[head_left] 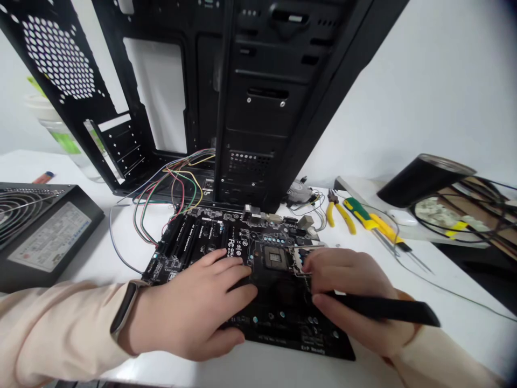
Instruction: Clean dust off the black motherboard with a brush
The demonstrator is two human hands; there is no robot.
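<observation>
A black motherboard (274, 296) lies flat on the white table in front of the computer case. My left hand (197, 304) rests on it, palm down, with the fingers stretched out and apart. My right hand (355, 285) is closed around a long black stick-like tool (388, 310), whose tip is hidden by the fingers. Its fingertips are beside the raised metal frame (301, 261) of the CPU socket (277, 257); whether they touch the frame I cannot tell. Thin coloured wires (181, 186) run from the case towards the board's left edge.
Behind the board stands a tall black computer case (254, 124). A power supply (52, 242) is at the left. Pliers (339, 213), a green-handled screwdriver (359, 213) and a yellow screwdriver (385, 231) lie at the right, near a black cylinder (422, 178) and cables.
</observation>
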